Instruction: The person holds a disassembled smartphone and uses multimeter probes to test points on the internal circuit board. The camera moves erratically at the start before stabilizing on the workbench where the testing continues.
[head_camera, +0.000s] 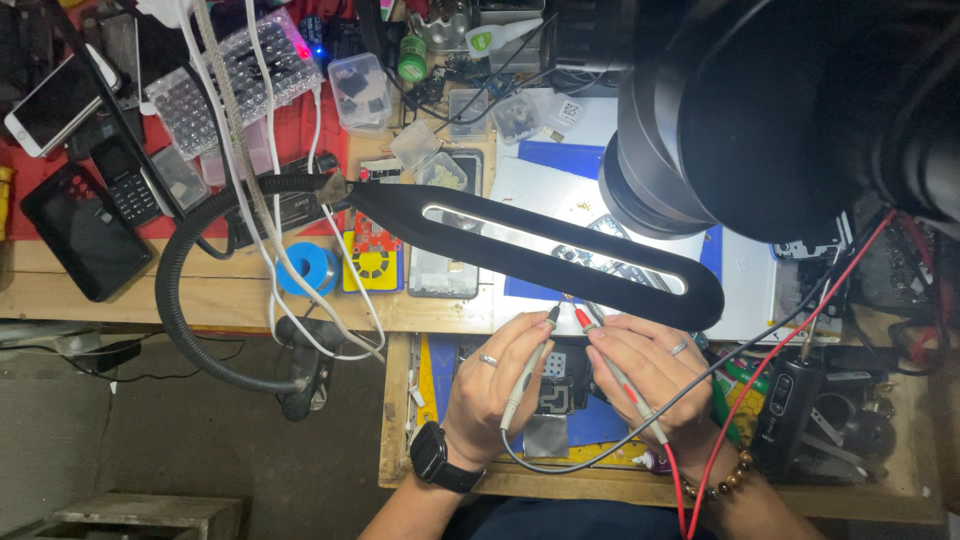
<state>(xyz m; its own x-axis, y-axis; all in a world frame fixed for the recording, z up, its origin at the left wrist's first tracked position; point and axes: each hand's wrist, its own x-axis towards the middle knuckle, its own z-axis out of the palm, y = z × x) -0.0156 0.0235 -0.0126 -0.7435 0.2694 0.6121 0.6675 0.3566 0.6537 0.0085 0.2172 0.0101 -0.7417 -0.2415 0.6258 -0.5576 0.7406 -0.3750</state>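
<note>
A slim black-tipped test probe (528, 368) trails a black lead; a slim red-tipped test probe (618, 372) trails red. The long flat lamp head (520, 232) is black, and the far-left cloth (300, 120) red.

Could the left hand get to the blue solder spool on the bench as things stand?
Probably yes, once it lets go of something. The left hand holds the black probe. The blue spool lies in the open to its upper left, with only white cables draped across it.
</note>
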